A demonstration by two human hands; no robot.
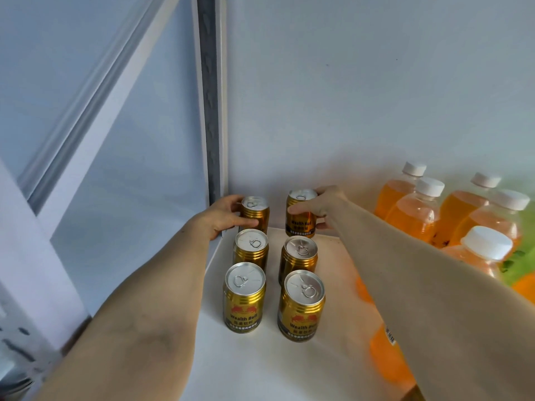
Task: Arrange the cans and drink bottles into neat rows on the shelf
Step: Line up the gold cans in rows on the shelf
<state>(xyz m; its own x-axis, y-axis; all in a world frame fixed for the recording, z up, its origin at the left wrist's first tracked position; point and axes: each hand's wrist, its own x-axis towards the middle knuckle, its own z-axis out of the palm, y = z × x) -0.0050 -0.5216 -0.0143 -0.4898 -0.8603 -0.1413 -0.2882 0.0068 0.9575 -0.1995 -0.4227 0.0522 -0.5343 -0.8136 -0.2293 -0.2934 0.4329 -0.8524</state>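
Observation:
Several gold cans stand upright in two columns on the white shelf (246,366). My left hand (223,217) grips the back left can (256,211) from its left side. My right hand (324,206) grips the back right can (301,214) from its right side. In front of them stand the middle left can (250,250), the middle right can (298,259), the front left can (244,296) and the front right can (301,305). Several orange drink bottles (417,209) with white caps stand at the right, partly hidden by my right forearm.
The white back wall (362,96) rises directly behind the back cans. A grey upright post (210,111) marks the shelf's left rear corner. A green-labelled bottle (518,256) shows at the far right edge. Bare shelf lies in front of the front cans.

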